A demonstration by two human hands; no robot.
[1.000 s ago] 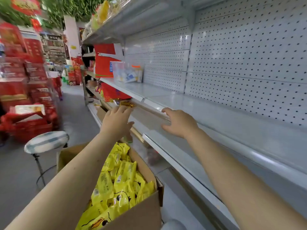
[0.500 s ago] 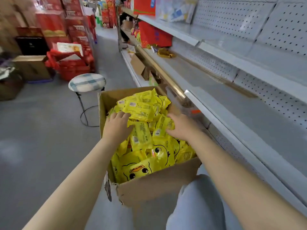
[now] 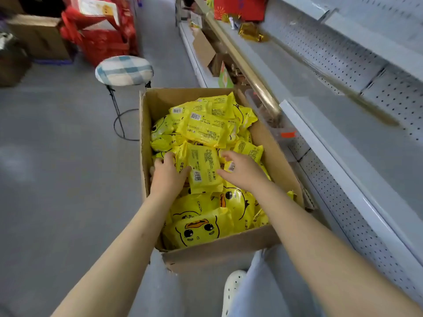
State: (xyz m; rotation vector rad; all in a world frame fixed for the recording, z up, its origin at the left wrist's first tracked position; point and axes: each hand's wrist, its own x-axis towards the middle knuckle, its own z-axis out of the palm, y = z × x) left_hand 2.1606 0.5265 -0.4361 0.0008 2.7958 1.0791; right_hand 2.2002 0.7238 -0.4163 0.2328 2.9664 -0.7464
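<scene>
An open cardboard box on the floor in front of me holds several yellow duck-print packets. One yellow packet stands lifted above the pile, its printed back facing me. My left hand grips its left edge, thumb across the front. My right hand reaches in from the right with loosely spread fingers; its thumb and index finger touch the packet's right edge and rest on neighbouring packets.
Grey metal shelves with a brass rail run along the right, close to the box. A checked stool stands behind the box on the left. Red gift boxes and brown cartons line the far aisle. My knees sit below the box.
Both hands left the shelf edge and dropped into the box. My left hand has since taken hold of one packet and raised it from the pile.
</scene>
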